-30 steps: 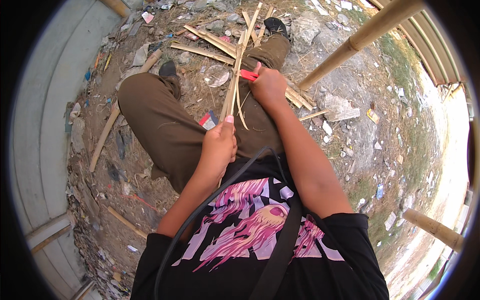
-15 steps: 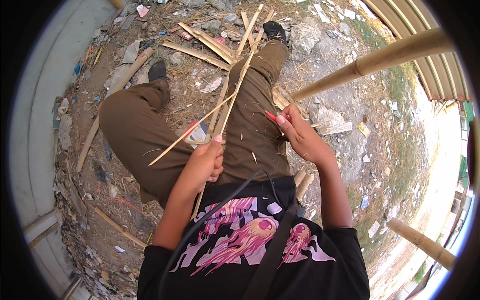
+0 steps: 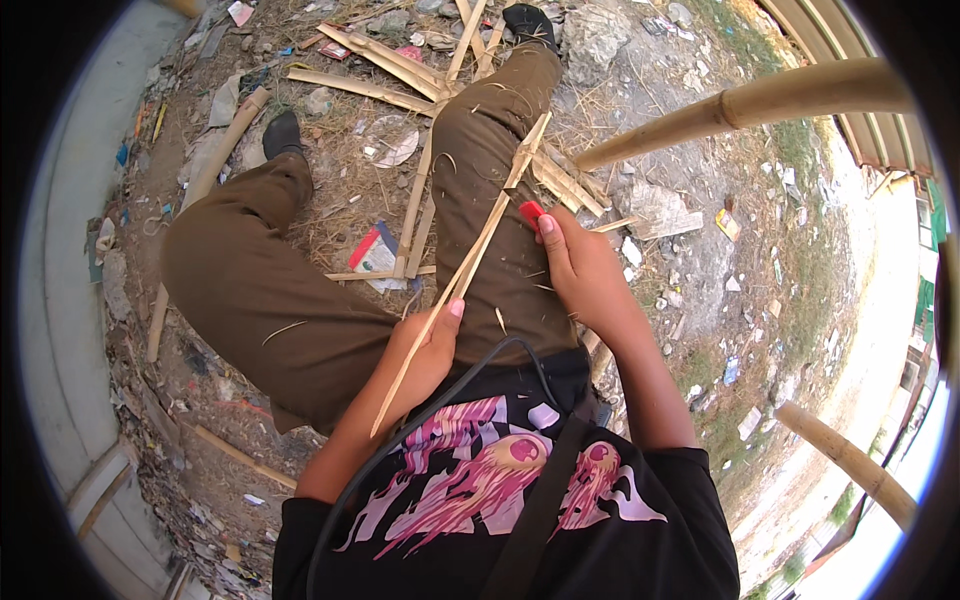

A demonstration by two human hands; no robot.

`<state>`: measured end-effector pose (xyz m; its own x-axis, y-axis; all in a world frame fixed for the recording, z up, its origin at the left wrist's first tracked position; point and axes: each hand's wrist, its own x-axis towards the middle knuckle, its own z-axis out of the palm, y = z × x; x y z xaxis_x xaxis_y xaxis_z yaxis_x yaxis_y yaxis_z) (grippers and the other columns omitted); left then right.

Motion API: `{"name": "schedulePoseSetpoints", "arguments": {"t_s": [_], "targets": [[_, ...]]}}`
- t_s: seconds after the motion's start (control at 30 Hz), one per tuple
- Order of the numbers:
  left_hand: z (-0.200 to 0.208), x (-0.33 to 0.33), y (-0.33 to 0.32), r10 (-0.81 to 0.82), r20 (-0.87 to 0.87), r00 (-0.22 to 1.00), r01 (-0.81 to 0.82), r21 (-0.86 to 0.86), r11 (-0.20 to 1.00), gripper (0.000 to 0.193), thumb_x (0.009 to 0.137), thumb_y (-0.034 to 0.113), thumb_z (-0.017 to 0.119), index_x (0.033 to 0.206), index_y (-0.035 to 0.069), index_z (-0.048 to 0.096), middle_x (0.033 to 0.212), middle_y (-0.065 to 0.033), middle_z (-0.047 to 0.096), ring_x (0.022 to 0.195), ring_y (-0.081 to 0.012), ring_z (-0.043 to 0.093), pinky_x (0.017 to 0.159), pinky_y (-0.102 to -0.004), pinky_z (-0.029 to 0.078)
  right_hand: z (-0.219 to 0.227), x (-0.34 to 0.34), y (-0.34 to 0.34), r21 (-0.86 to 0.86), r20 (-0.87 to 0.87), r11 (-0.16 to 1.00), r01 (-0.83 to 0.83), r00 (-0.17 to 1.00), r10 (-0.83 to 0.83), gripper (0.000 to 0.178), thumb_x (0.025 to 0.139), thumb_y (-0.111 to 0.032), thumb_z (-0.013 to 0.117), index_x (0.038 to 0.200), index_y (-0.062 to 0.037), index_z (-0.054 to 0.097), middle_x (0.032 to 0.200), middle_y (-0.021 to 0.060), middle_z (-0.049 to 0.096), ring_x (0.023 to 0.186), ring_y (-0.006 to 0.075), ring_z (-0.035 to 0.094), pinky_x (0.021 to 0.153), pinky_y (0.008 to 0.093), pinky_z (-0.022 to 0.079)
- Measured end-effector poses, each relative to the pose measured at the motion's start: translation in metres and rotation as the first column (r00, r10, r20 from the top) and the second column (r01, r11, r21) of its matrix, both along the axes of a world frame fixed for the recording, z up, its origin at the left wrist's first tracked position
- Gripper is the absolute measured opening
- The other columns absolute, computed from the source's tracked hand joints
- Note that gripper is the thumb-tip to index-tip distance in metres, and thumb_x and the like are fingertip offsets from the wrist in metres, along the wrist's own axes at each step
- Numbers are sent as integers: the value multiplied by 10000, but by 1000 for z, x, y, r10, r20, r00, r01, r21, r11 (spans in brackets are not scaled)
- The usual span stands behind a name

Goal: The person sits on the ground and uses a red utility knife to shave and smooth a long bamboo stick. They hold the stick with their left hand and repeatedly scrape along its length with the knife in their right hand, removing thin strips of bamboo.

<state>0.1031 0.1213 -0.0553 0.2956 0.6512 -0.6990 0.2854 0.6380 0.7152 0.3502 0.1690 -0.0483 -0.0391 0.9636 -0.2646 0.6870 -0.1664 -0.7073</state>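
My left hand [image 3: 424,352] is closed around a thin bamboo strip [image 3: 478,243], thumb on top, in front of my lap. The strip slants from beside my left forearm up and right over my thigh, partly split lengthwise, with a wider piece at its far end. In my right hand [image 3: 582,268] is a small red-handled knife [image 3: 532,212], gripped with the thumb along the handle. Its blade is hard to make out but lies close to the strip, near the split. Thin shavings [image 3: 500,320] rest on my brown trousers [image 3: 490,150].
Split bamboo pieces [image 3: 375,92] lie on the littered ground beyond my legs, with more beside my right thigh [image 3: 565,183]. A thick bamboo pole [image 3: 740,108] slants in from the right; another [image 3: 850,465] is lower right. A pale wall [image 3: 75,250] stands at the left.
The bamboo strip has shifted and turned; its split end now lies over my left forearm. My right hand has moved left, bringing the knife close to the strip.
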Motion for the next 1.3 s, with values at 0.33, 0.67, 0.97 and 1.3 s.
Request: {"name": "schedulePoseSetpoints", "arguments": {"t_s": [0.33, 0.67, 0.97, 1.3], "targets": [[2, 3, 0, 21, -3, 1000, -21, -48, 999, 478, 1149, 351, 472, 840, -8, 541, 637, 14, 385, 641, -91, 356, 574, -337, 370, -18, -3, 13, -112, 49, 991, -77, 995, 83, 463, 1142, -378, 379, 1032, -10, 636, 729, 295, 638, 734, 519, 645, 695, 580, 498], [-3, -8, -14, 252, 286, 924, -153, -326, 933, 383, 1135, 394, 510, 880, 108, 504, 621, 64, 365, 461, -37, 334, 409, -235, 276, -31, 13, 20, -193, -254, 966, -170, 960, 118, 529, 1142, -389, 415, 934, 55, 615, 701, 266, 590, 643, 378, 548, 698, 467, 473], [5, -6, -20, 150, 215, 965, -129, -108, 986, 390, 1127, 400, 531, 895, 87, 511, 671, 42, 424, 532, -46, 385, 458, -232, 304, -30, 4, 3, -33, -175, 992, -126, 977, 118, 505, 1149, -379, 380, 926, 11, 611, 695, 270, 568, 652, 443, 569, 675, 484, 467], [28, 8, -18, 74, -131, 989, 18, 589, 808, 576, 1141, 439, 447, 1556, 40, 443, 866, -66, 560, 644, -99, 507, 599, -282, 453, -29, -10, -8, 105, 197, 992, -67, 979, 45, 407, 1127, -386, 428, 979, -43, 589, 665, 260, 642, 660, 491, 664, 610, 593, 517]]}}
